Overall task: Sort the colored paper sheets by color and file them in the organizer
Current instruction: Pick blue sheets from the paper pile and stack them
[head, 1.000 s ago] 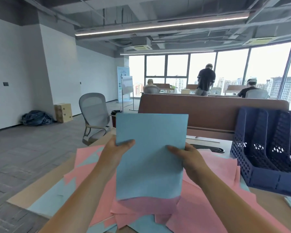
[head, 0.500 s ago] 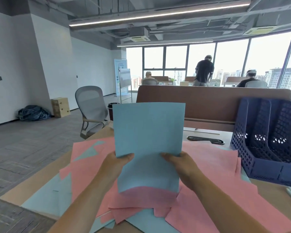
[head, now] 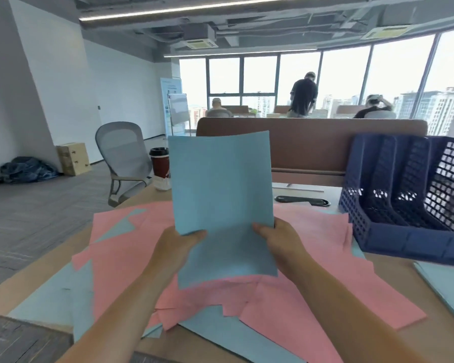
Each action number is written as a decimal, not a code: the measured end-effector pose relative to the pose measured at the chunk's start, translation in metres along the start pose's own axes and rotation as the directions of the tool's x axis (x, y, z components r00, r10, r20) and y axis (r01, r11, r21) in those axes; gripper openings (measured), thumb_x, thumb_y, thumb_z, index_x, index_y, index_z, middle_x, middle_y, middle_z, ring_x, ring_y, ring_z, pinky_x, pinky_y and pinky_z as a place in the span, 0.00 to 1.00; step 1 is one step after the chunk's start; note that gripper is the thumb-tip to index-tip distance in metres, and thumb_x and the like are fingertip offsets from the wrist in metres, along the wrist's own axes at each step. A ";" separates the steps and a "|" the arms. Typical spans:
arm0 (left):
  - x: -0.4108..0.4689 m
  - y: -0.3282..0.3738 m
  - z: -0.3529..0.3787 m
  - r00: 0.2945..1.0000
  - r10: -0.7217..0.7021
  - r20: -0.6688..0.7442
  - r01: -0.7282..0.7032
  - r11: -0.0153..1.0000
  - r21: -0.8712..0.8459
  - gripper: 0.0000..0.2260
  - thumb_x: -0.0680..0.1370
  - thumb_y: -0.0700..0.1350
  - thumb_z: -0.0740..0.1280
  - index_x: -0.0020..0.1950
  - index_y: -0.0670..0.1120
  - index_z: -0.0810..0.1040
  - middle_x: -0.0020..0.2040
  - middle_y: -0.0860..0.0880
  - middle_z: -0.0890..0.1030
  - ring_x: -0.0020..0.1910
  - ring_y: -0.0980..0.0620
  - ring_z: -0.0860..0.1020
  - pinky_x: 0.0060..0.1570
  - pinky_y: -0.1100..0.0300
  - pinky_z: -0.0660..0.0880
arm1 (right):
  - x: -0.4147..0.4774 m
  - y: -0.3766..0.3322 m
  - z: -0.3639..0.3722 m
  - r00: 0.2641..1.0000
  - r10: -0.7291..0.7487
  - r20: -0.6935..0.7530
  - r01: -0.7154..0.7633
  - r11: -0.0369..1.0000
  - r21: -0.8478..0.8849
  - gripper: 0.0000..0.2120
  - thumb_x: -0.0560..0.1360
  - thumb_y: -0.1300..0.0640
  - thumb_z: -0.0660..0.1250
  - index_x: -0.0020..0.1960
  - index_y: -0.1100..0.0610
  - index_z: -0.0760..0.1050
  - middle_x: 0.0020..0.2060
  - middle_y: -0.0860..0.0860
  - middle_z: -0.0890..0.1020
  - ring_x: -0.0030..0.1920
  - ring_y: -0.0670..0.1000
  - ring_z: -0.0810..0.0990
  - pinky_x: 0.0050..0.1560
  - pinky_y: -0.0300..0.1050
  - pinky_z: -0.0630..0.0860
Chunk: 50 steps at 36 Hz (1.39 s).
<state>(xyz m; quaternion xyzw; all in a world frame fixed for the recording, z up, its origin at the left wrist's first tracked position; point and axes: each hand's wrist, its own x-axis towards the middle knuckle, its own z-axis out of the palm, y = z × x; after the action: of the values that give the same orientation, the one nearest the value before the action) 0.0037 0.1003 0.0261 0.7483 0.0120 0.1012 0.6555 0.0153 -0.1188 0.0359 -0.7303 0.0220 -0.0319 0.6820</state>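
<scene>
Head view: both hands, left (head: 177,246) and right (head: 279,239), grip upright blue sheets (head: 220,192) above pink sheets (head: 286,297), left of the organizer (head: 404,242).

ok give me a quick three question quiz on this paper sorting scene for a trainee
1. True or false: the left hand and right hand both grip the blue paper, held upright.
2. Which colour shows most in the loose pile on the desk? A pink, B green, C yellow.
3. Fill in: the navy organizer stands to the person's ___.

Key: 1 true; 2 A; 3 right.
</scene>
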 end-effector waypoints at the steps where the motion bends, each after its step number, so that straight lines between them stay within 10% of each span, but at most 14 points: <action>1: -0.001 0.007 0.005 1.000 0.019 0.014 -0.020 1.000 0.009 0.06 0.73 0.41 0.74 0.47 0.52 0.84 0.46 0.54 0.86 0.47 0.52 0.84 0.48 0.57 0.78 | -0.003 -0.004 -0.008 1.000 -0.014 -0.019 0.014 1.000 -0.011 0.06 0.77 0.59 0.68 0.52 0.55 0.82 0.47 0.51 0.87 0.49 0.55 0.85 0.56 0.58 0.81; 10: -0.042 0.058 0.111 0.974 0.021 0.225 -0.003 0.997 -0.079 0.15 0.63 0.50 0.75 0.48 0.49 0.85 0.46 0.50 0.86 0.47 0.47 0.85 0.57 0.43 0.78 | -0.058 -0.031 -0.122 0.911 -0.244 -0.332 0.153 0.948 -0.278 0.07 0.77 0.57 0.66 0.54 0.52 0.77 0.47 0.48 0.83 0.47 0.53 0.80 0.49 0.49 0.76; 16: -0.091 0.085 0.217 0.913 0.049 0.404 0.004 0.991 -0.131 0.10 0.68 0.46 0.74 0.48 0.47 0.85 0.46 0.49 0.86 0.47 0.47 0.85 0.56 0.45 0.79 | -0.105 -0.030 -0.235 0.816 -0.297 -0.496 0.097 0.916 -0.389 0.05 0.76 0.64 0.64 0.46 0.56 0.76 0.34 0.48 0.77 0.34 0.49 0.74 0.27 0.32 0.67; 23: -0.134 0.096 0.326 0.847 0.061 0.529 -0.002 0.994 -0.112 0.14 0.70 0.46 0.66 0.54 0.49 0.82 0.49 0.49 0.86 0.49 0.46 0.84 0.52 0.49 0.80 | -0.149 -0.015 -0.358 0.805 -0.104 -0.584 -0.148 0.918 -0.367 0.11 0.70 0.62 0.63 0.46 0.52 0.82 0.39 0.51 0.85 0.40 0.56 0.84 0.43 0.53 0.82; 30: -0.156 0.080 0.400 0.850 -0.059 0.524 0.006 0.995 0.102 0.14 0.66 0.43 0.63 0.50 0.44 0.79 0.45 0.44 0.84 0.45 0.42 0.82 0.46 0.50 0.79 | -0.178 0.012 -0.427 0.794 -0.028 -0.608 -0.298 0.852 -0.429 0.14 0.71 0.66 0.63 0.50 0.53 0.81 0.42 0.56 0.85 0.43 0.59 0.84 0.47 0.52 0.82; 33: -0.168 0.073 0.415 0.841 -0.084 0.535 -0.029 0.980 0.199 0.06 0.74 0.38 0.64 0.50 0.43 0.77 0.43 0.46 0.82 0.38 0.52 0.77 0.36 0.68 0.75 | -0.180 0.030 -0.444 0.781 -0.042 -0.623 -0.324 0.826 -0.462 0.13 0.70 0.66 0.62 0.51 0.56 0.80 0.43 0.56 0.85 0.44 0.59 0.84 0.50 0.55 0.82; 37: -0.173 0.058 0.430 0.847 -0.102 0.522 -0.035 0.969 0.245 0.06 0.72 0.34 0.64 0.45 0.41 0.80 0.47 0.40 0.84 0.44 0.42 0.82 0.44 0.51 0.80 | -0.181 0.050 -0.454 0.779 -0.054 -0.625 -0.359 0.779 -0.514 0.10 0.71 0.65 0.62 0.48 0.53 0.76 0.41 0.53 0.82 0.44 0.58 0.82 0.48 0.51 0.80; 44: -0.170 0.047 0.435 0.872 -0.117 0.475 -0.056 0.941 0.334 0.03 0.70 0.35 0.65 0.38 0.36 0.78 0.33 0.45 0.78 0.32 0.46 0.73 0.31 0.60 0.66 | -0.175 0.068 -0.461 0.795 -0.025 -0.606 -0.415 0.707 -0.573 0.10 0.72 0.65 0.61 0.49 0.54 0.75 0.44 0.54 0.82 0.45 0.58 0.80 0.45 0.46 0.76; 50: -0.150 0.020 0.444 0.883 -0.077 0.462 -0.066 0.956 0.286 0.11 0.66 0.38 0.63 0.42 0.36 0.82 0.37 0.41 0.84 0.36 0.40 0.84 0.38 0.40 0.81 | -0.172 0.074 -0.461 0.796 -0.010 -0.605 -0.463 0.632 -0.621 0.13 0.74 0.63 0.60 0.55 0.57 0.76 0.50 0.55 0.82 0.50 0.59 0.80 0.49 0.46 0.75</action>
<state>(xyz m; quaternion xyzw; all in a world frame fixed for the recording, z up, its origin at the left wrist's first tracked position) -0.0718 -0.3594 -0.0275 0.8391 -0.1296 -0.0872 0.5210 -0.1912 -0.5698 -0.0099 -0.8908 0.3265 -0.1401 0.2833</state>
